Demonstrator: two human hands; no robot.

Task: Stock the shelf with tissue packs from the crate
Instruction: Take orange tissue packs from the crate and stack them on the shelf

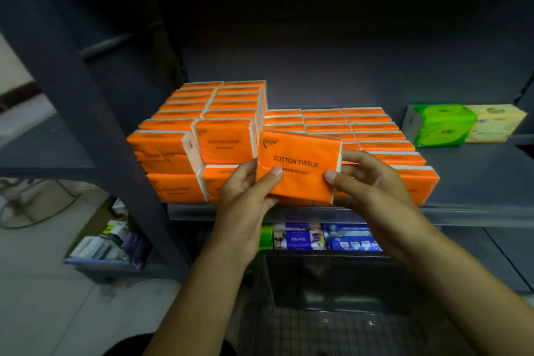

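An orange "COTTON TISSUE" pack (299,166) stands upright in front of the shelf's stacked orange packs (228,113). My left hand (247,196) grips its lower left corner, thumb on the front. My right hand (372,182) grips its right edge, thumb on the front face. Rows of orange packs fill the dark grey shelf (476,179), two layers high on the left, one layer on the right. The dark crate (332,298) sits below, under my forearms; its inside is dim.
A green tissue box (442,124) and a pale yellow one (494,123) stand at the shelf's right. Blue and purple packs (326,235) lie on the lower shelf. A grey upright post (95,113) runs at the left. A blue bin (107,251) sits on the floor.
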